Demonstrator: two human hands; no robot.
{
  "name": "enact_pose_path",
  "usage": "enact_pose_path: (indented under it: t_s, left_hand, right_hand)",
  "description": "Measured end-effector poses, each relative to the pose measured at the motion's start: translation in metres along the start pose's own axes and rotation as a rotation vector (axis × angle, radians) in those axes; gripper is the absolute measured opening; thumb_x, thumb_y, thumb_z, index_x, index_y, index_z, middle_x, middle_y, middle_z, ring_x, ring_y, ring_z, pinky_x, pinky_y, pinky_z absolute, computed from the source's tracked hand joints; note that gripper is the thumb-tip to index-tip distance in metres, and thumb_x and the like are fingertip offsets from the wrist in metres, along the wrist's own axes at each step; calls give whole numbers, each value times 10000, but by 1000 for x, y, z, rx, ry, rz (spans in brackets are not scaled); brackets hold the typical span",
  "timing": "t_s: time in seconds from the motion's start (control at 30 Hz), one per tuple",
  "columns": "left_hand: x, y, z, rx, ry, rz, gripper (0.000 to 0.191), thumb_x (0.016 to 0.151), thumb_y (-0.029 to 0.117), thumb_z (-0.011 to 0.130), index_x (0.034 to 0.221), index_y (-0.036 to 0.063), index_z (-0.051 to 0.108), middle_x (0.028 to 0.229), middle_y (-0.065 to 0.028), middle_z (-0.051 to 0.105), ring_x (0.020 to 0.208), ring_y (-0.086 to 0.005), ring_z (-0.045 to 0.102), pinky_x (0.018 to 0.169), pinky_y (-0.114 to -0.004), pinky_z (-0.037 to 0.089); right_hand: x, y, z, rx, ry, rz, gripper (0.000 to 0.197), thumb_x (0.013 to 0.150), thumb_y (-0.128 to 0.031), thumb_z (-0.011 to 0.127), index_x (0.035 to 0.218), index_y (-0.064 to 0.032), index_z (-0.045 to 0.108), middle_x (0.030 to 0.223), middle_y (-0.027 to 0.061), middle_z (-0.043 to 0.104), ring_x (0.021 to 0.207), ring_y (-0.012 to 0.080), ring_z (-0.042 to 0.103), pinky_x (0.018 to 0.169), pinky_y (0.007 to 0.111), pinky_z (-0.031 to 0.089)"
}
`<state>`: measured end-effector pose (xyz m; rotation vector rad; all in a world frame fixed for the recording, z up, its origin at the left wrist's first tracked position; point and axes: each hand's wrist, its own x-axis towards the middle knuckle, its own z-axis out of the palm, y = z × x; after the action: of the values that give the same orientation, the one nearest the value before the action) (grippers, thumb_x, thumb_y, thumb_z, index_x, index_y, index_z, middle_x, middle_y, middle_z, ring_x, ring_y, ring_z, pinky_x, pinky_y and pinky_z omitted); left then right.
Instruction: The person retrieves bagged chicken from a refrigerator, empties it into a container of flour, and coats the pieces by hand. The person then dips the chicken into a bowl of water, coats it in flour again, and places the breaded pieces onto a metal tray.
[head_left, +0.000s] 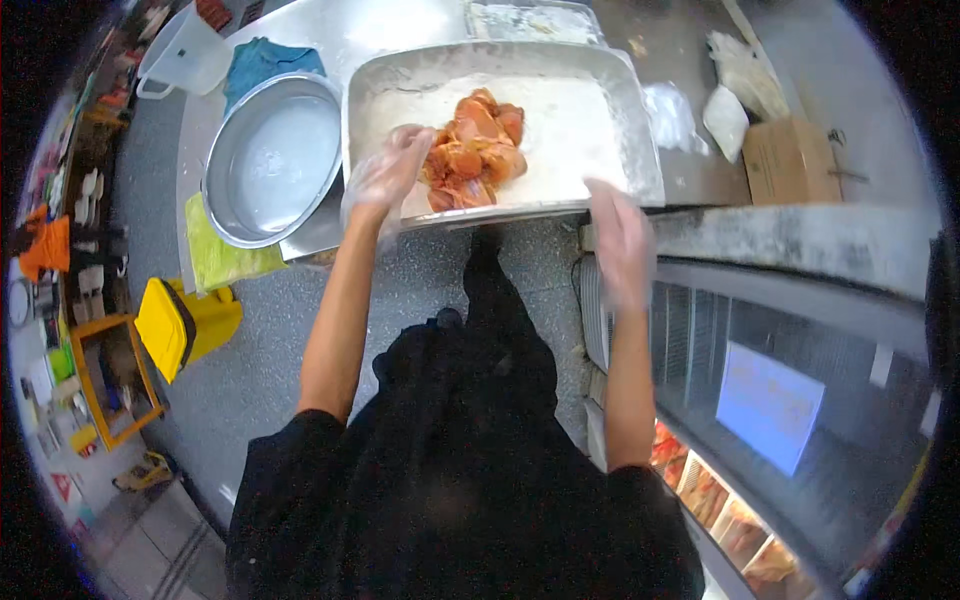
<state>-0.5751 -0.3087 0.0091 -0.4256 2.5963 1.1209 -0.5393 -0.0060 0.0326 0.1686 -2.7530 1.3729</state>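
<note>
Both hands wear clear plastic gloves. A large metal tray (637, 135) holds a layer of white powder, probably flour (570, 127), with a heap of raw, orange-tinged meat pieces (476, 150), seemingly marinated chicken, left of its middle. My left hand (394, 165) is at the left end of the heap, over the tray's near left part; whether its fingers touch the meat is unclear. At the tray's near right edge is my right hand (621, 232), blurred, its fingertips by the rim. I cannot tell if it grips the rim. Left of the tray stands a round metal bowl (274, 161).
Behind the bowl lie a blue cloth (266, 67) and a clear plastic jug (187, 52). A green-yellow packet (225, 247) rests at the counter's left edge. Plastic bags (671, 116) and a cardboard box (791, 161) sit at right. A yellow bin (184, 322) stands on the floor.
</note>
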Motion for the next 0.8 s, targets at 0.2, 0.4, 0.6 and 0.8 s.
enact_pose_path:
  t_s: [0.2,0.4,0.6,0.8]
  left_hand:
    - [138,-60,57,-172,-264,-438,815,858,700,330,1418,109,355,1410,-154,422,1309,-284,398,1065,-407,335]
    - [153,-37,71,-1152,-576,-402,820,850,660,458,1410,73,342,1378,-149,443,1256,-253,453,1037,-394,389]
    - [163,-30,79,-1169,-351,-260,688,886,573,499,1337,56,451,1352,-111,463,1206,-206,481,1016,-359,398]
    - [132,-61,56,-755,-171,-189,678,891,584,473,1288,34,497,1244,-132,532,1206,-196,455,1013,-339,370]
  right_hand:
    - [184,190,114,100,-522,498,630,920,-543,433,1323,-60,475,1371,139,457,1295,234,391,1056,336,301]
    - [215,92,156,654,-804,690,780,907,-585,425,1482,-112,192,1555,68,103,1425,210,95,1137,390,139]
    - [270,84,144,415,-960,334,684,881,-562,478,1390,-111,415,1439,154,378,1367,251,290,1125,404,206]
    - [227,90,105,597,-1014,289,622,811,-367,697,1272,1,498,1130,130,618,1039,231,606,973,319,454]
